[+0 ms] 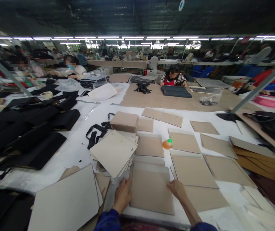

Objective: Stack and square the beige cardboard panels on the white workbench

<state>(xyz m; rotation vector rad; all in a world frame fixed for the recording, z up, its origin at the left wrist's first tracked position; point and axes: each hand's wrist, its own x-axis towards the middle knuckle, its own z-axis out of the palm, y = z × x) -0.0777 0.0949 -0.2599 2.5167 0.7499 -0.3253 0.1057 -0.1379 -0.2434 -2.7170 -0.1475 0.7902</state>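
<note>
A flat tan panel [151, 192] with a thin dark edge lies on the white-covered table in front of me. My left hand [123, 195] is closed at its left edge, the forefinger pointing along that side. On the opposite edge, my right hand [177, 189] pinches the panel between thumb and fingers. To the left of the panel, a fanned stack of cream boards [114, 152] with small slots is close to my left hand. A larger pale board [66, 200] lies nearer the front left. Another tan panel [193, 168] rests just beyond my right hand.
A round orange bottle with a green spout [167, 143] stands among several tan panels. Black folded pieces [38, 147] cover the left side, and black straps [95, 133] lie beside a tan stack [124, 120]. A metal pole [260, 86] rises at right. A co-worker [174, 78] sits opposite.
</note>
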